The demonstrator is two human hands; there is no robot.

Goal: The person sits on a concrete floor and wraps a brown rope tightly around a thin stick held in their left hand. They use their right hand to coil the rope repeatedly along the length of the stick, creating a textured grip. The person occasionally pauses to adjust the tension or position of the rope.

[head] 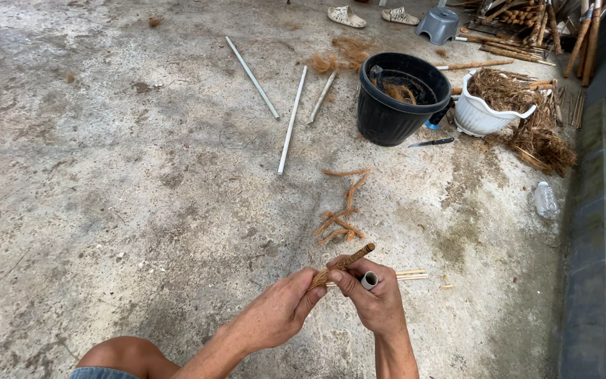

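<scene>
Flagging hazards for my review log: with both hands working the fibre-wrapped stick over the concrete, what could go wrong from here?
1. The left hand and right hand pinch only the near end of the fibre-wrapped stick; the wrap might loosen or slip.
2. The small grey tube sits loosely in the right hand's fingers and could drop to the concrete floor.
3. A knife lies on the floor beside the black pot, possibly a hazard when reaching.

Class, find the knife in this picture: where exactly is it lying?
In the head view, the knife lies on the concrete floor, upper right, just below the black bucket and white pot.
</scene>
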